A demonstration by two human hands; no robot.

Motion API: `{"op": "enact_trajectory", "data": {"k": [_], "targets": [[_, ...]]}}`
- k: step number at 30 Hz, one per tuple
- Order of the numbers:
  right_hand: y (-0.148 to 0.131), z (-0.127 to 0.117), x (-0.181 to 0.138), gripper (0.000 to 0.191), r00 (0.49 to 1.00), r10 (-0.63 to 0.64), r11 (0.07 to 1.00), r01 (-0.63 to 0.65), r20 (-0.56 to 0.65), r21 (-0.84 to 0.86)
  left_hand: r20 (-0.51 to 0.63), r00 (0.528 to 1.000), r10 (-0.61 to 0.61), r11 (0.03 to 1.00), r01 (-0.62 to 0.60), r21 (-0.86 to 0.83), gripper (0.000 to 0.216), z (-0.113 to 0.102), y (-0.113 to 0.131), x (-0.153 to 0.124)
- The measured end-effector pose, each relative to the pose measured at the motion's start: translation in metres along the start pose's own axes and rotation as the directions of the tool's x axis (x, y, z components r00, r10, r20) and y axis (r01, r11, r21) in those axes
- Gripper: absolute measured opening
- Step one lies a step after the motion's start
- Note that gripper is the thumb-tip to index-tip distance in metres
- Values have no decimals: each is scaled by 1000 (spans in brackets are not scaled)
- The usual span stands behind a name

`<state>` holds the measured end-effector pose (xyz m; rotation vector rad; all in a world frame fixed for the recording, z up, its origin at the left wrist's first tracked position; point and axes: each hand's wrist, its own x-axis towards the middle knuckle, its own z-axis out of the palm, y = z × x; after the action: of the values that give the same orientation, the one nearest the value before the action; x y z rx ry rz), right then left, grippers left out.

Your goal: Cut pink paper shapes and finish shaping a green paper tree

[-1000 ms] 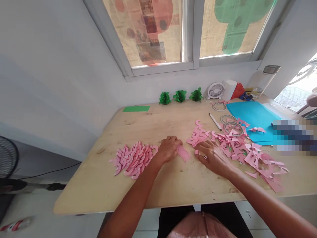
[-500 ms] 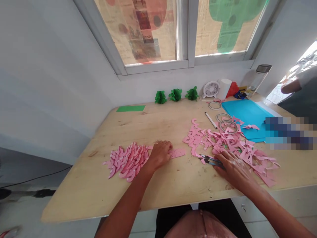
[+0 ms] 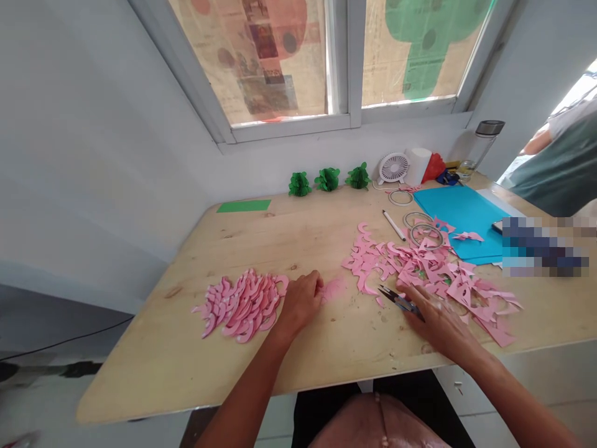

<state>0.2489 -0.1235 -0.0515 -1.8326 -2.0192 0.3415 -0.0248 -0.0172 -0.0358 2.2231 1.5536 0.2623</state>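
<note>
My left hand (image 3: pixel 302 303) is closed on a small pink paper piece (image 3: pixel 332 289) that rests on the wooden table (image 3: pixel 326 348), just right of a heap of cut pink curved shapes (image 3: pixel 242 303). My right hand (image 3: pixel 433 317) is closed around dark scissors (image 3: pixel 395 298), whose blades point left along the tabletop. Behind that hand spreads a loose pile of pink paper scraps (image 3: pixel 429 270).
A blue sheet (image 3: pixel 461 218), wire rings (image 3: pixel 422 229), a pen (image 3: pixel 394 225) and a blurred patch lie at the right. Three green paper ornaments (image 3: pixel 328 179), a small fan (image 3: pixel 393 168), a white cup, a bottle (image 3: pixel 480 146) and a green card (image 3: pixel 243 206) line the back. Another person (image 3: pixel 559 165) stands far right.
My right hand has taken hold of the scissors and drawn back toward me. My left hand keeps hold of the pink piece, shifted slightly left.
</note>
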Motion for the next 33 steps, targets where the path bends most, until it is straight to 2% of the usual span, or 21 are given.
{"op": "enact_trajectory", "data": {"k": [3,6,8,10,13,15,17,19,22,25,28,31,33], "targets": [[2,-2,2,36,997,71,975,-74,19,211,-3,1000,-13,970,12,-243,19,-4,3,-4],[2,-6,7,37,978,207,846,-192,26,498,12,999,38,838,-25,-545,20,-8,7,-6],[-2,-9,11,42,952,303,678,-252,50,690,41,998,51,718,-8,-696,23,-10,11,-6],[-11,-11,14,45,916,386,471,-300,113,830,71,997,42,618,29,-786,27,-11,16,-7],[-27,-10,15,44,880,411,157,-324,237,933,87,996,25,510,63,-858,32,-13,25,-9],[-37,-7,15,39,870,412,18,-305,271,952,93,996,13,444,78,-893,34,-15,31,-11],[-47,-3,14,33,865,417,-72,-274,279,959,104,995,10,396,91,-914,36,-16,35,-13],[-56,1,15,33,886,355,-118,-275,299,954,109,994,13,370,96,-924,37,-18,38,-14],[-67,6,18,34,909,274,-81,-304,314,949,104,994,30,359,86,-929,38,-21,41,-16],[-75,10,23,41,896,293,-33,-338,333,940,102,994,48,364,77,-928,39,-24,43,-15],[-82,12,28,46,889,355,-20,-302,289,953,53,999,3,331,49,-942,39,-24,44,-13],[-88,14,30,45,886,396,-45,-246,243,968,-32,990,-134,174,-8,-985,48,-17,46,-17],[-92,17,30,44,885,410,-68,-209,219,975,-1,973,-231,27,6,-1000,51,-7,49,-23]]}}
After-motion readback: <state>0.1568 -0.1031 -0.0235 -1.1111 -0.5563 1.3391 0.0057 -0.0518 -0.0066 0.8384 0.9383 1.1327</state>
